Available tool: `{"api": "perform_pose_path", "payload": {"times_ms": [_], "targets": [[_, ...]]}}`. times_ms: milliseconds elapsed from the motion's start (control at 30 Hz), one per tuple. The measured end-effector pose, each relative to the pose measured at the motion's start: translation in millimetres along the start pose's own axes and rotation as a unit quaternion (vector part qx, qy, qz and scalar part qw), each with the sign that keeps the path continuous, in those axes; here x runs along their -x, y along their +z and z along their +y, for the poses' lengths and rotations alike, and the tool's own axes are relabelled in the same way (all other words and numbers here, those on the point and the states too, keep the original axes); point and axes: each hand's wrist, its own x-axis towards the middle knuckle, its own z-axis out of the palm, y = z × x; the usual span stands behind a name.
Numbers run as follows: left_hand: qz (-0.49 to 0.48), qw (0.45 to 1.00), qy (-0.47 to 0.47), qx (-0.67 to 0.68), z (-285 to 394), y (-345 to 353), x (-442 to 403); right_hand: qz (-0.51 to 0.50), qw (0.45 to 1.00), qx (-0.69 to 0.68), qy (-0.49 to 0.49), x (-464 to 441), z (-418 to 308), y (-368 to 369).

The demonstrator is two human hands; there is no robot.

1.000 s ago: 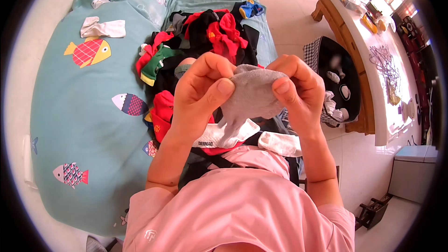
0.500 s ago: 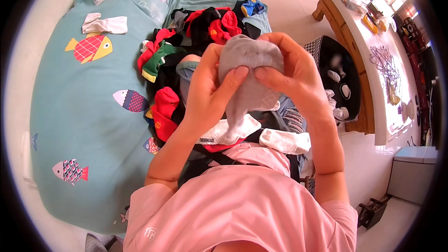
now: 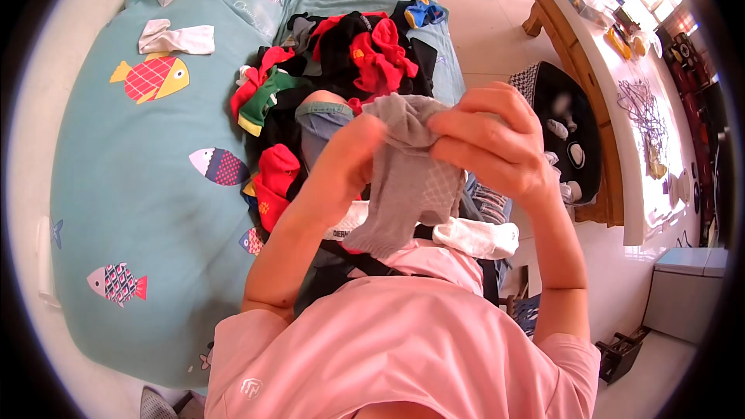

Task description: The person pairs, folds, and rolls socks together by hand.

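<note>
A grey sock (image 3: 415, 186) hangs between my hands, its top bunched and its lower part drooping toward my lap. My right hand (image 3: 497, 136) pinches the bunched top at its right side. At the left edge of the sock is my left hand (image 3: 349, 159), closed on the fabric and slightly blurred, with its fingertips partly hidden. Beneath the sock, a white sock with black lettering (image 3: 349, 221) and another white sock (image 3: 476, 238) lie across my lap. A red sock (image 3: 275, 186) rests on the bed just left of my left arm.
Black, red and green socks (image 3: 380, 54) are heaped on the fish-print bed (image 3: 163, 209). A white sock (image 3: 177, 37) lies apart at upper left. On the right stand a black basket (image 3: 570, 109) holding white socks and a wooden table (image 3: 644, 132) with cluttered items.
The grey sock has gone from being stretched over my fingers and thumbs to hanging longer with a bunched top. My hands have shifted slightly lower, and the right one has turned.
</note>
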Motion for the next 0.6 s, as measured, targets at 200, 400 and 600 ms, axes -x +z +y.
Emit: {"api": "perform_pose_path", "payload": {"times_ms": [200,400,600], "targets": [[0.027,0.922,0.219,-0.318,-15.5,-3.3,-5.8,0.005,0.88,-0.26,0.397,-6.1,-16.4,-4.2],[0.087,0.982,-0.066,-0.155,-15.6,-23.3,-0.5,0.008,0.96,-0.11,0.257,-5.1,-17.4,-0.6],[-0.02,0.998,-0.033,-0.045,-8.9,-6.4,6.0,0.002,0.996,0.087,-0.037,8.3,-5.3,4.5]]}}
